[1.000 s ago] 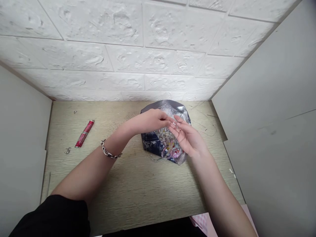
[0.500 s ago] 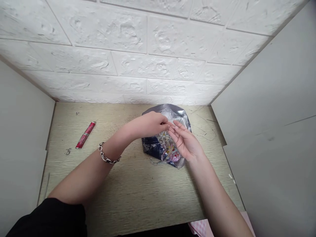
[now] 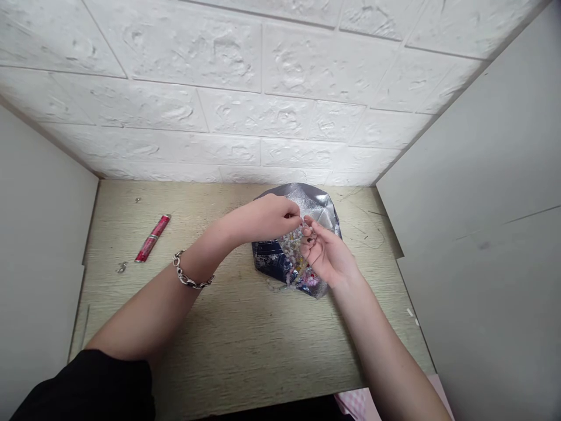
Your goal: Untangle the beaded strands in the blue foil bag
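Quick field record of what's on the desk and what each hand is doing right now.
surface: wooden desk, white walls on three sides
bag: silver foil bag at desk middle, open, filled with mixed beads
left hand: left hand over the bag, fingertips pinched together on something too small to tell; chain bracelet on wrist
right hand: right hand palm up over the bag, fingers curled, meeting the left fingertips
left side of desk: red tube lying flat, small metal clasp near it
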